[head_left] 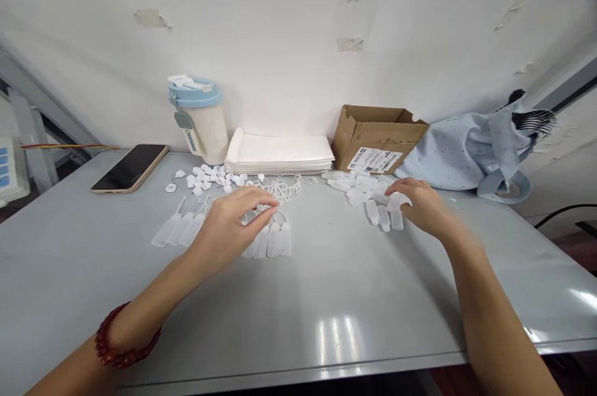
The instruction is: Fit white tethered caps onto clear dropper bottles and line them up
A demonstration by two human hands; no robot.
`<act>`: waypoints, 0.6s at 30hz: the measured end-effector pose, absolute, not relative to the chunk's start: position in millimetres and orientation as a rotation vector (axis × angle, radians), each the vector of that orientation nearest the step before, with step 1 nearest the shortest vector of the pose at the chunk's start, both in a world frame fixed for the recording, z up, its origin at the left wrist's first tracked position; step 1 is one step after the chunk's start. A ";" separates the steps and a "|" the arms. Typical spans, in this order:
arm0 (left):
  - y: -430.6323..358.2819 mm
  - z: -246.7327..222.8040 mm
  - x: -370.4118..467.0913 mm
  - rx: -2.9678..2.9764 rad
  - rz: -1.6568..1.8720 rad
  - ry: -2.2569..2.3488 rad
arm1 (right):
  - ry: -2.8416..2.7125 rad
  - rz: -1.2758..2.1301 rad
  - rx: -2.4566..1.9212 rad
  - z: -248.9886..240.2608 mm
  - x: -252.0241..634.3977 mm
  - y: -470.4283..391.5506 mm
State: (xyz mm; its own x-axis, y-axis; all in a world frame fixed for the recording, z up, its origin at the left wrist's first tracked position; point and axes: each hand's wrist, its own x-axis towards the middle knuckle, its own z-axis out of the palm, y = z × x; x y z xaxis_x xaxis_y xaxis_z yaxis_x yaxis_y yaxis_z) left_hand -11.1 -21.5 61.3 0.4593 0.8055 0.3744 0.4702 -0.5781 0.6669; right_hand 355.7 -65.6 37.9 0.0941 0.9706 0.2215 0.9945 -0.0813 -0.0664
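Bottles (pixel 359 199) at the right hand (pixel 422 209), strapped row under the left hand (pixel 228 222)

The step in hand looks like taking one translucent bottle from the loose heap in front of the cardboard box (pixel 380 141). The right thumb and forefinger curl around a single tilted bottle (pixel 398 201) at the heap's near right edge; whether they have pinched it, I cannot tell. The left hand hangs over the strapped bottles (pixel 274 240) laid in a row, thumb and forefinger tips nearly meeting; whether a thin strap lies between them is unclear. Loose white straps (pixel 282 189) lie just beyond, next to scattered white caps (pixel 203 177).

The next move seems to call for a firm pinch on that one bottle, lifted clear without dragging its neighbours, and a left hand ready with a strap.
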 end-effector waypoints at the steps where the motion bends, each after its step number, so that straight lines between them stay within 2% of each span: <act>1: -22.5 61.8 -10.7 2.243 0.934 1.062 | -1.993 -0.176 -2.166 37.2 358.1 -65.8; 10: -25.4 61.1 -8.9 2.238 0.924 1.069 | -2.010 -0.197 -2.110 32.4 363.5 -61.1; 18: -27.0 61.7 -6.9 2.254 0.940 1.038 | -1.910 -0.127 -2.081 49.1 351.7 -64.0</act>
